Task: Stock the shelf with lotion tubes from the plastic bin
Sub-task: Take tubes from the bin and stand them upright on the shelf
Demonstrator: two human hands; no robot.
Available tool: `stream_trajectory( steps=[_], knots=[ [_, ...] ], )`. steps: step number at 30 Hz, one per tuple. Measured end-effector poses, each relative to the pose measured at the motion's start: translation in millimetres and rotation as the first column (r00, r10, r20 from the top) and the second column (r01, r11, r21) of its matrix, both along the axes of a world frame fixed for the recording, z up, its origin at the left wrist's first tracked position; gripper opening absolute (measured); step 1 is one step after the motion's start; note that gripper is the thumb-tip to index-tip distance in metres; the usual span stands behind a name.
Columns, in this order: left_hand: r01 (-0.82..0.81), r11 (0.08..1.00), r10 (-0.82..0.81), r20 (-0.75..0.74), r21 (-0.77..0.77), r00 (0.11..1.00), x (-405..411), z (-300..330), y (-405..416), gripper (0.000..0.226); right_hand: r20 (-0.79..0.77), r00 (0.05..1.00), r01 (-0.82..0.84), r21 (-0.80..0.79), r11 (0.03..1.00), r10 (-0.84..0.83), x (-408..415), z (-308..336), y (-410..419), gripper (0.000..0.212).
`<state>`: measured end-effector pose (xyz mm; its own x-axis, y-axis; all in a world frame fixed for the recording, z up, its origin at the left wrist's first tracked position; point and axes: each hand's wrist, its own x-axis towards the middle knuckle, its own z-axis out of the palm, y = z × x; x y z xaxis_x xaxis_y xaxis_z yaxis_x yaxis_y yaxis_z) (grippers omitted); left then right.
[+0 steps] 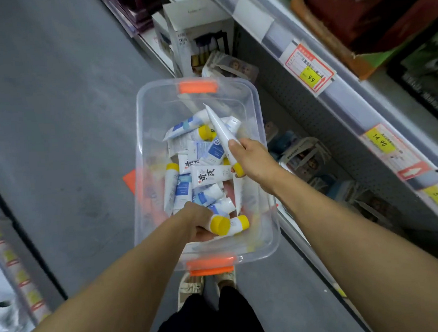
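The right hand [251, 161] had its grip pinched around one lotion tube [222, 134], thumb on top near the yellow cap end, which sat against the fingers. The tube's long axis ran from the grip up and away toward the far end of the plastic bin [144, 134], its flat crimped tail pointing forward and slightly left, raised above the heap. The left hand [198, 222] gripped a second yellow-capped tube [220, 224] low at the near end of the bin, fingers curled under it, cap pointing right; another capped tube lay just beside it.

The remaining tubes [200, 167] lay jumbled below and to the left of the right grip, between the two hands. The shelf [363, 110] with its price labels stood to the right of the right grip and above it, well apart from the left hand.

By my reading, the right hand was the nearer one to the shelf, so its tube would need to swing rightward and upward, tail first or turned upright. Which shelf level was meant I could not tell.
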<state>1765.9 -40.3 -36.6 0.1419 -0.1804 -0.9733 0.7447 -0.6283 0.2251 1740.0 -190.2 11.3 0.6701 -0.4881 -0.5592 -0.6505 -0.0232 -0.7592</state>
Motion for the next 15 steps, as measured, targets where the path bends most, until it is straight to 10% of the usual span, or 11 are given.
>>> stream_trajectory(
  steps=[11, 15],
  knots=[
    [-0.181, 0.954, 0.25, 0.3, -0.239, 0.921, 45.8, 93.4, 7.4, 0.081, 0.077, 0.981, 0.166, 0.166, 0.972, -0.181, 1.1, 81.9, 19.8, 0.038],
    [-0.049, 0.942, 0.167, 0.338, -0.332, 0.926, 58.0, 138.7, 9.0, 0.044, 0.153, 0.947, 0.266, 0.125, 0.956, -0.283, 2.1, 123.6, 22.8, 0.032]
  ],
)
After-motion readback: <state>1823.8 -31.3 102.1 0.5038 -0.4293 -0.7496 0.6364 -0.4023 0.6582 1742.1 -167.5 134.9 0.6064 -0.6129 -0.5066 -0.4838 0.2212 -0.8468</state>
